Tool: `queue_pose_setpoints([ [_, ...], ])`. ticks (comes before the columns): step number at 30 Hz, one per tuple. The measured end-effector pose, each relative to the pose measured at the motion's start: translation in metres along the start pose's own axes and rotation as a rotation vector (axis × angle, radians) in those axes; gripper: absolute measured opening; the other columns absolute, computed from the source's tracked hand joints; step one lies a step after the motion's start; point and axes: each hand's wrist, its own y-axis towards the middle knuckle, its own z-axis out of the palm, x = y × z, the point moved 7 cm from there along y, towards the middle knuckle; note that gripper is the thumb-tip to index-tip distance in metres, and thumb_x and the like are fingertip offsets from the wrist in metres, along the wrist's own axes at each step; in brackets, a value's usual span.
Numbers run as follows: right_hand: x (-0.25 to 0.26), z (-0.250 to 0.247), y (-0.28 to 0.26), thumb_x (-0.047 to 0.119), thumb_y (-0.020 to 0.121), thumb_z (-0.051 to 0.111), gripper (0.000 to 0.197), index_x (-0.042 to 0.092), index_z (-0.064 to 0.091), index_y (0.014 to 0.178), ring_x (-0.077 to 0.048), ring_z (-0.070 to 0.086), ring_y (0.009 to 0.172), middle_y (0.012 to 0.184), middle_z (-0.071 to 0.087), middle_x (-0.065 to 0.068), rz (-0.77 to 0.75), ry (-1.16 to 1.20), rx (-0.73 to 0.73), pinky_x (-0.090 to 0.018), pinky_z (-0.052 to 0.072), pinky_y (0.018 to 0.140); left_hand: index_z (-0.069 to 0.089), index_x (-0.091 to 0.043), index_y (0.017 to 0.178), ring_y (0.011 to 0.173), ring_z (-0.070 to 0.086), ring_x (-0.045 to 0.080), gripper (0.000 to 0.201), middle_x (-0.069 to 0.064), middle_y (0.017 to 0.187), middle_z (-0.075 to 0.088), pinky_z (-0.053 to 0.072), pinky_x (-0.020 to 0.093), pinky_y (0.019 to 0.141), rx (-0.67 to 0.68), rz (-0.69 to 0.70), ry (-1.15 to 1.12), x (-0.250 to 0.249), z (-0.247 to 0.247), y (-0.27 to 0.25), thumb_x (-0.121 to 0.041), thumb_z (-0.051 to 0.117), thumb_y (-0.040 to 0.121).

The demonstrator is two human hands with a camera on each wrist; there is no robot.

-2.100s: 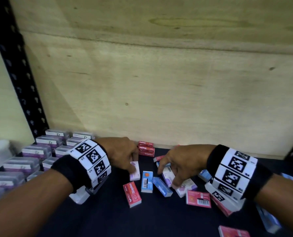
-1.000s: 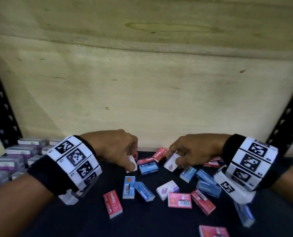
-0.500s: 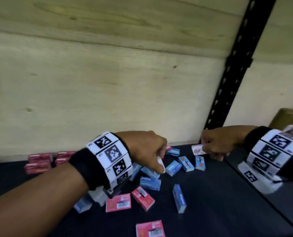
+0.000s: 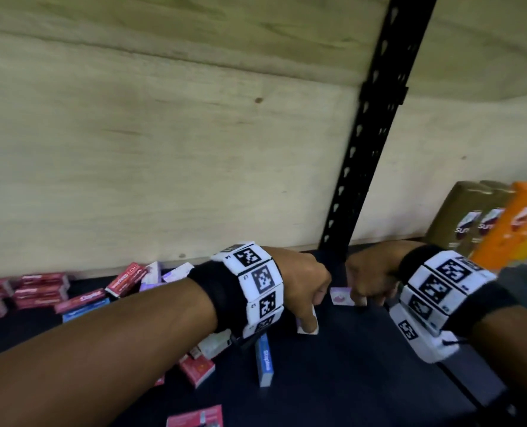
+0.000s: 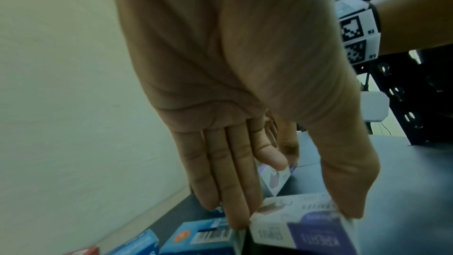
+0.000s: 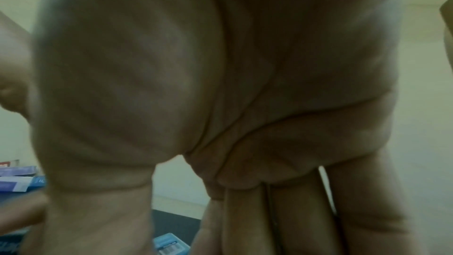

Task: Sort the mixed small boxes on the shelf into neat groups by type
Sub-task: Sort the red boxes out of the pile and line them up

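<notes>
Each hand pinches one white box, the left hand (image 4: 305, 283) its white box (image 4: 307, 325) and the right hand (image 4: 368, 274) another white box (image 4: 342, 296), above the shelf (image 4: 364, 380) on the right, while red boxes (image 4: 25, 291) already stand grouped far left and mixed boxes (image 4: 200, 365) in the middle are left to sort.

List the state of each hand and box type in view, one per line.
Left hand: grips a white-and-purple box.
Right hand: pinches a second white-and-purple box.
Red staple boxes: grouped against the back wall.
Blue staple box: loose on the shelf.
</notes>
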Motion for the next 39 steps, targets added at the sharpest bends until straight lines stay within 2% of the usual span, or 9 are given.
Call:
queue_pose_setpoints([
  [3,0.002,0.002,0.002,0.026,0.086,0.072,0.012,0.015,0.07,0.085,0.0,0.045,0.029,0.051,0.056,0.01,-0.009,-0.031,0.035,-0.016,0.041,0.042,0.061,-0.02,0.098,0.08,0.06,0.015,0.04,-0.004,0.088,0.065,0.045,0.025,0.058,0.013,0.008,0.022,-0.003,0.003,0.01,-0.045,0.079,0.071],
  [6,0.006,0.002,0.005,0.031,0.084,0.076,0.029,0.01,0.074,0.105,-0.006,0.051,0.052,0.062,0.057,0.007,-0.035,-0.068,0.022,-0.019,0.044,0.052,0.063,-0.018,0.101,0.079,0.06,0.015,0.044,-0.002,0.088,0.065,0.041,0.024,0.054,0.031,0.013,0.046,-0.005,0.006,0.017,-0.046,0.079,0.071],
  [10,0.008,0.005,0.008,0.033,0.081,0.079,0.038,0.007,0.075,0.11,-0.013,0.057,0.068,0.067,0.059,0.005,-0.056,-0.063,0.031,-0.022,0.045,0.057,0.064,-0.015,0.101,0.077,0.06,0.016,0.048,0.002,0.09,0.066,0.041,0.024,0.052,0.027,0.012,0.058,-0.006,0.007,0.019,-0.048,0.08,0.07],
  [16,0.004,0.005,0.011,0.034,0.078,0.081,0.023,0.018,0.075,0.093,-0.005,0.054,0.06,0.064,0.06,0.01,-0.099,-0.024,0.028,-0.02,0.045,0.058,0.06,-0.018,0.104,0.079,0.057,0.013,0.047,-0.002,0.095,0.065,0.04,0.024,0.054,0.018,0.02,0.05,-0.002,0.004,0.007,-0.047,0.08,0.073],
  [19,0.001,0.004,0.01,0.033,0.076,0.083,0.03,0.019,0.076,0.101,-0.003,0.055,0.063,0.072,0.064,0.011,-0.098,0.014,0.038,-0.019,0.045,0.058,0.06,-0.017,0.105,0.082,0.057,0.014,0.045,-0.001,0.099,0.066,0.043,0.023,0.059,-0.003,-0.002,-0.005,0.011,-0.001,-0.007,-0.042,0.081,0.073],
  [22,0.005,-0.005,0.009,0.033,0.077,0.082,0.045,0.015,0.069,0.116,-0.009,0.055,0.077,0.092,0.064,0.008,-0.109,0.019,-0.044,-0.023,0.045,0.067,0.061,-0.017,0.105,0.084,0.058,0.015,0.043,0.0,0.102,0.066,0.044,0.023,0.063,-0.029,-0.065,-0.042,0.033,-0.009,-0.028,-0.041,0.08,0.075],
  [29,0.048,-0.045,0.007,0.039,0.077,0.082,0.037,0.029,0.062,0.106,-0.017,0.061,0.103,0.108,0.064,0.007,-0.22,0.082,-0.226,-0.035,0.05,0.096,0.063,-0.019,0.104,0.072,0.057,0.01,0.04,-0.002,0.103,0.069,0.042,0.021,0.059,-0.026,-0.309,-0.062,0.107,-0.017,-0.1,-0.043,0.079,0.077],
  [33,0.091,-0.063,0.004,0.04,0.082,0.077,0.04,0.027,0.061,0.116,-0.019,0.06,0.106,0.116,0.064,0.005,-0.314,0.036,-0.266,-0.035,0.049,0.096,0.063,-0.023,0.105,0.088,0.063,0.015,0.037,-0.004,0.104,0.069,0.05,0.028,0.078,0.004,-0.448,-0.065,0.149,-0.008,-0.145,-0.046,0.075,0.079],
  [39,0.141,-0.079,0.01,0.033,0.085,0.075,0.038,0.03,0.058,0.119,-0.018,0.059,0.107,0.117,0.06,0.007,-0.396,-0.036,-0.288,-0.033,0.049,0.092,0.067,-0.025,0.102,0.081,0.056,0.011,0.03,-0.009,0.093,0.064,0.044,0.024,0.071,0.004,-0.583,-0.084,0.185,0.007,-0.194,-0.042,0.075,0.079],
])
